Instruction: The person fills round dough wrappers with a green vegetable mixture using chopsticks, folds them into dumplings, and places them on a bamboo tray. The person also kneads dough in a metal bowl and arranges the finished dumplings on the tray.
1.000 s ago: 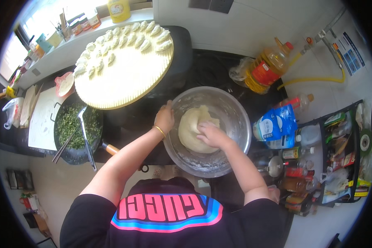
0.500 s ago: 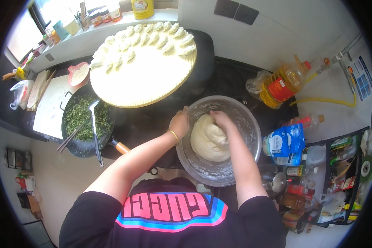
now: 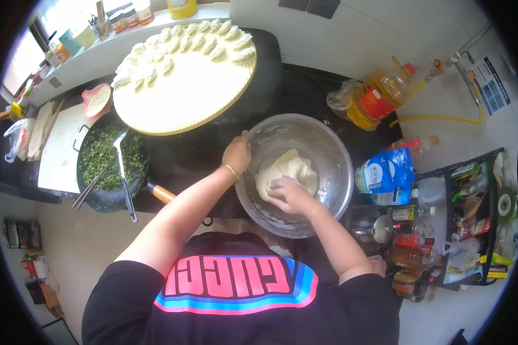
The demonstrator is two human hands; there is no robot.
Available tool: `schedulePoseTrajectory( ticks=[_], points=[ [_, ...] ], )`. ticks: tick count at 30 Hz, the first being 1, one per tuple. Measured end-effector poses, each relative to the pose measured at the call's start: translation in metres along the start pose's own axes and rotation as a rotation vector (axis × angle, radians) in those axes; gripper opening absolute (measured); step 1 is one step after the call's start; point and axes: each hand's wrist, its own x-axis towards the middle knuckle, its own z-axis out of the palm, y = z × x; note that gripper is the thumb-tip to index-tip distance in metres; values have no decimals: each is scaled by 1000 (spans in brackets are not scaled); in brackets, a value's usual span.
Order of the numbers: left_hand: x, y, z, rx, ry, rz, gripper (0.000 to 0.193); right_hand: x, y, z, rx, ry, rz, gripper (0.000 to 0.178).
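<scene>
A wide metal bowl [image 3: 335, 167] stands on the black counter in front of me. Inside it lies a lump of pale dough [image 3: 293, 167], folded and uneven on top, with floury smears on the bowl's wall. My left hand [image 3: 237, 154] grips the bowl's left rim, a gold bangle at its wrist. On the near side of the dough, my right hand [image 3: 292, 196] presses down with curled fingers, taking hold of its edge. The fingertips are partly sunk out of sight.
Behind the bowl, a large round tray [image 3: 178, 98] carries rows of dumplings [image 3: 204, 41]. A pan [image 3: 101, 198] of chopped greens [image 3: 106, 155] sits left, holding a long-handled utensil [image 3: 123, 169]. To the right are an oil bottle [image 3: 380, 100], a blue pouch [image 3: 385, 172] and a bottle rack [image 3: 443, 224].
My right hand has come from the dough's far edge to its near side. The dough looks flatter and more folded. My left hand stays on the rim, while the whole view has shifted slightly.
</scene>
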Motion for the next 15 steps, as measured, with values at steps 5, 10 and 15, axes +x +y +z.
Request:
schedulePoseTrajectory(
  ticks=[5,10,15],
  points=[
    [-4,1,-5,18,-38,-36,38,-25,11,-38,435,315,500,21],
    [-2,3,1,4,-45,-27,38,6,93,-43,324,416,714,31],
    [-1,5,-2,17,-79,-63,38,32,153,-2,388,280,788,37]
  ],
)
